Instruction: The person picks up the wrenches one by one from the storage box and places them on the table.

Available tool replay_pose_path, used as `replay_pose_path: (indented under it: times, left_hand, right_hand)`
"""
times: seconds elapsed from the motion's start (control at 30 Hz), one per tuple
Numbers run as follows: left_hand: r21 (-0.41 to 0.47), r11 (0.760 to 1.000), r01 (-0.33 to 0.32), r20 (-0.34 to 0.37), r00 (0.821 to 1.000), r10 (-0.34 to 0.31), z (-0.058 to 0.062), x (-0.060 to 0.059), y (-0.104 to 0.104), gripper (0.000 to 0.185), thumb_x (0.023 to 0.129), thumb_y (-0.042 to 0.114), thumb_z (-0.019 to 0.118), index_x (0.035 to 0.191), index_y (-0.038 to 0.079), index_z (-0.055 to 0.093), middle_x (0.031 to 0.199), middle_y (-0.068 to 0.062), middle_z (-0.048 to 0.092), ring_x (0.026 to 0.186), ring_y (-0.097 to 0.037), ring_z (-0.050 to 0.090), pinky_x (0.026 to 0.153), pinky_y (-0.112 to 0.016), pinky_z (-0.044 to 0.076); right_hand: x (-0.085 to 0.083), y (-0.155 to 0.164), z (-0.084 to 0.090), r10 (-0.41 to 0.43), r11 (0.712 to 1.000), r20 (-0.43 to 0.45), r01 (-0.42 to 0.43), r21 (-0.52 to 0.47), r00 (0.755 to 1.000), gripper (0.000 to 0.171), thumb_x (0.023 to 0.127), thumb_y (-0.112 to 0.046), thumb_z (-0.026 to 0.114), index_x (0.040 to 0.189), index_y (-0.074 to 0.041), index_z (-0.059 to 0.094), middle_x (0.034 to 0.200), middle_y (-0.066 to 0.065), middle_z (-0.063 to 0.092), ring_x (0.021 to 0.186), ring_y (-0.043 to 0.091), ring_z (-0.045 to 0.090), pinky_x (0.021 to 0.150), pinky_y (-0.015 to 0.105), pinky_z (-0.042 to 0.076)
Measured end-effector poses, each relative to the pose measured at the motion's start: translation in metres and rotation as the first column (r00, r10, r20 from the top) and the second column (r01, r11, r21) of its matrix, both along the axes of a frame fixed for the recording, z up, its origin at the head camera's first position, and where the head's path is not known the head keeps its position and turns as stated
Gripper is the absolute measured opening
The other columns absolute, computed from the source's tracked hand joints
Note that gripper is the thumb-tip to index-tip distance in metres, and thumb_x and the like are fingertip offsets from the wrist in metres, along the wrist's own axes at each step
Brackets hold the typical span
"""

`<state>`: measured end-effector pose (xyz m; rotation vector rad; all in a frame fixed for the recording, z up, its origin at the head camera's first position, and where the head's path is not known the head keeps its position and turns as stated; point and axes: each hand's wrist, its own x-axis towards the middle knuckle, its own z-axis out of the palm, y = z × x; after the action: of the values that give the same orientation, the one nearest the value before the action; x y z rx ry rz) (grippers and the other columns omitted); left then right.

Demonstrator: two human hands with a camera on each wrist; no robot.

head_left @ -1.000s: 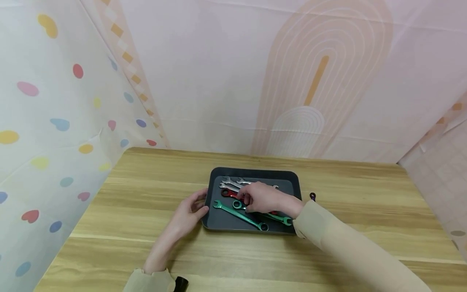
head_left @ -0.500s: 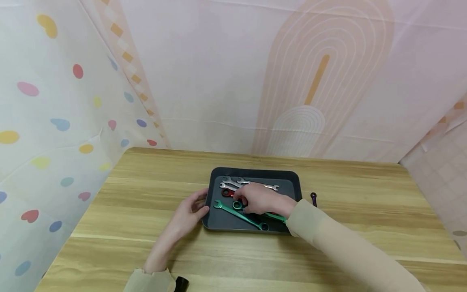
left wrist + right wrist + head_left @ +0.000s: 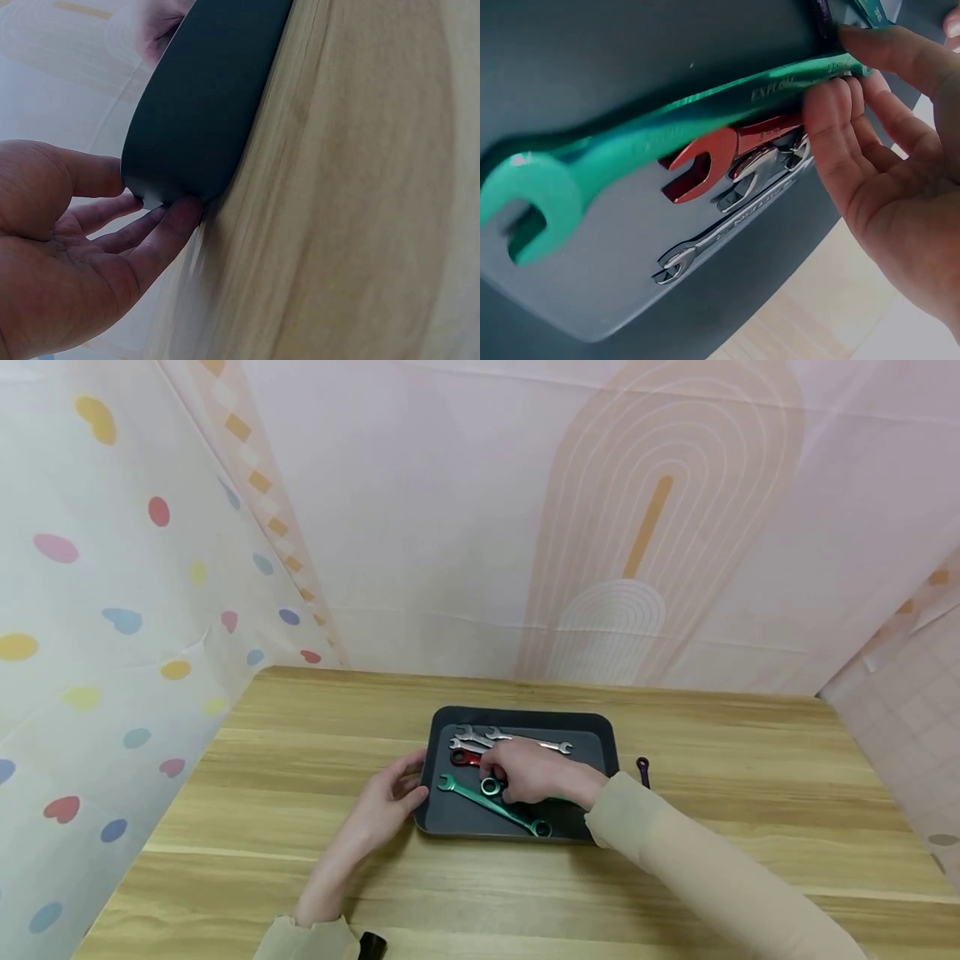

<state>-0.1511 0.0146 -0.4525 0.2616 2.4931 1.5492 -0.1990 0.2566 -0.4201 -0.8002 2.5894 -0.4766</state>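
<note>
Shifted slightly left across the dark tray (image 3: pixel 600 727), right hand (image 3: pixel 534 774) now pinching the green wrench (image 3: pixel 705 112) above the red wrench (image 3: pixel 705 161) and silver wrenches (image 3: pixel 735 221). Left hand (image 3: pixel 390 793) relaxed, fingertips (image 3: pixel 176 214) touching the tray's near-left corner on the worktop (image 3: pixel 262 793).

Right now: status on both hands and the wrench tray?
Left hand touches tray at its left rim. Right hand pinches a green wrench inside. Red wrench and silver wrenches crowd alongside.
</note>
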Motion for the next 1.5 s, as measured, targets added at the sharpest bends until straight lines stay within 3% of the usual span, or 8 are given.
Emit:
replay_pose_path:
  times: [0.2, 0.57, 0.87, 1.03, 1.17, 1.27, 1.37, 1.5]
  left_hand:
    - [-0.002, 1.000, 0.000, 0.000, 1.000, 0.000, -0.001, 0.000, 0.000, 0.053, 0.102, -0.003, 0.057, 0.154, -0.007, 0.045, 0.148, -0.033, 0.057, 0.134, -0.045, 0.063, 0.113, -0.051, 0.055]
    - [0.003, 1.000, -0.005, 0.008, 1.000, 0.005, 0.000, 0.000, 0.001, 0.053, 0.102, -0.004, 0.056, 0.154, -0.007, 0.045, 0.149, -0.032, 0.057, 0.135, -0.045, 0.062, 0.113, -0.051, 0.054]
    - [0.008, 1.000, 0.000, 0.003, 1.000, 0.000, 0.000, -0.001, 0.001, 0.053, 0.103, -0.004, 0.056, 0.154, -0.007, 0.044, 0.149, -0.033, 0.057, 0.135, -0.046, 0.062, 0.112, -0.049, 0.055]
    - [0.007, 1.000, 0.006, 0.001, 1.000, -0.006, 0.000, -0.002, 0.002, 0.053, 0.102, -0.004, 0.056, 0.154, -0.007, 0.044, 0.149, -0.033, 0.056, 0.135, -0.046, 0.062, 0.112, -0.050, 0.055]
    - [0.004, 1.000, 0.005, 0.000, 1.000, -0.005, -0.001, -0.002, 0.002, 0.053, 0.103, -0.004, 0.057, 0.154, -0.007, 0.044, 0.149, -0.033, 0.057, 0.135, -0.046, 0.062, 0.112, -0.051, 0.055]
    - [0.004, 1.000, 0.002, 0.005, 1.000, -0.002, -0.001, -0.001, 0.002, 0.053, 0.103, -0.003, 0.057, 0.154, -0.007, 0.044, 0.149, -0.032, 0.057, 0.135, -0.045, 0.062, 0.113, -0.051, 0.054]
    - [0.005, 1.000, -0.003, 0.009, 1.000, 0.003, 0.000, -0.001, 0.002, 0.054, 0.103, -0.003, 0.057, 0.155, -0.007, 0.044, 0.149, -0.032, 0.057, 0.135, -0.045, 0.062, 0.113, -0.051, 0.054]
    - [0.007, 1.000, -0.005, 0.009, 1.000, 0.005, 0.001, 0.000, 0.003, 0.053, 0.103, -0.003, 0.056, 0.155, -0.007, 0.044, 0.149, -0.032, 0.057, 0.135, -0.045, 0.062, 0.113, -0.051, 0.054]
  right_hand:
    - [-0.001, 0.005, 0.001, -0.055, 0.997, 0.026, 0.056, -0.049, 0.998, 0.026, 0.089, 0.005, 0.072, 0.105, -0.014, 0.068, 0.088, 0.000, 0.063, 0.081, 0.017, 0.055, 0.074, 0.028, 0.046]
    - [-0.005, 0.017, 0.009, -0.028, 0.987, 0.073, 0.039, -0.156, 0.997, 0.024, 0.095, 0.001, 0.071, 0.115, -0.013, 0.069, 0.102, 0.005, 0.070, 0.086, 0.013, 0.060, 0.086, 0.033, 0.056]
    - [-0.007, 0.037, 0.027, -0.084, 0.930, 0.102, 0.114, -0.350, 0.991, 0.027, 0.097, -0.005, 0.072, 0.123, -0.009, 0.067, 0.109, 0.007, 0.071, 0.094, 0.012, 0.063, 0.092, 0.030, 0.057]
    - [-0.005, 0.049, 0.037, -0.137, 0.872, 0.136, 0.185, -0.454, 0.981, 0.029, 0.097, -0.006, 0.073, 0.125, -0.005, 0.065, 0.114, 0.013, 0.071, 0.100, 0.017, 0.067, 0.094, 0.034, 0.060]
    - [0.000, 0.060, 0.043, -0.185, 0.817, 0.141, 0.232, -0.527, 0.973, 0.032, 0.096, -0.004, 0.072, 0.126, -0.002, 0.064, 0.114, 0.016, 0.070, 0.102, 0.019, 0.067, 0.089, 0.029, 0.058]
    - [0.005, 0.071, 0.047, -0.238, 0.748, 0.155, 0.283, -0.600, 0.959, 0.033, 0.096, -0.002, 0.072, 0.127, 0.001, 0.063, 0.115, 0.020, 0.071, 0.099, 0.016, 0.069, 0.086, 0.022, 0.058]
    - [0.011, 0.082, 0.053, -0.276, 0.656, 0.175, 0.318, -0.685, 0.945, 0.034, 0.096, 0.001, 0.070, 0.127, 0.006, 0.060, 0.113, 0.021, 0.072, 0.094, 0.010, 0.070, 0.083, 0.018, 0.059]
    - [0.020, 0.096, 0.059, -0.335, 0.546, 0.220, 0.379, -0.747, 0.916, 0.037, 0.097, 0.002, 0.069, 0.130, 0.009, 0.055, 0.105, 0.000, 0.072, 0.091, 0.002, 0.070, 0.082, 0.017, 0.060]
